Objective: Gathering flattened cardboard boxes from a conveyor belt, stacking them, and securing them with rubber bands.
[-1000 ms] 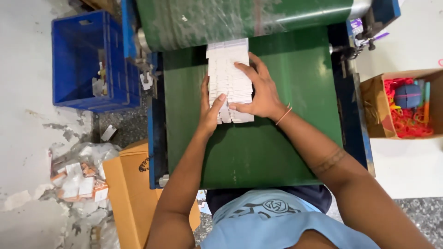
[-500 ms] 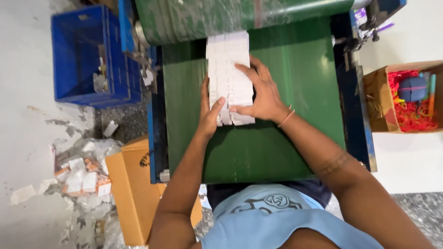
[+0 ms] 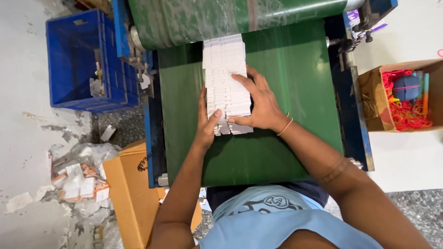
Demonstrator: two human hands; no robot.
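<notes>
Green belt [image 3: 295, 92] under you carries a shingled row of thin white cards [image 3: 226, 78], light, slippery, easily fanned, so your left hand [image 3: 206, 121] and right hand [image 3: 258, 103], fingers flat and loosely spread, should square them from both sides.

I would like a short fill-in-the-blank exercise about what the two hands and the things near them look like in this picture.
1. Both hands press on a row of white cards lying on a ____ belt.
2. The crate at the left side is ____.
3. The right hand wears a thin band on its ____.
4. The open box at the right side holds ____ rubber bands.

Missing words: green; blue; wrist; red
</notes>
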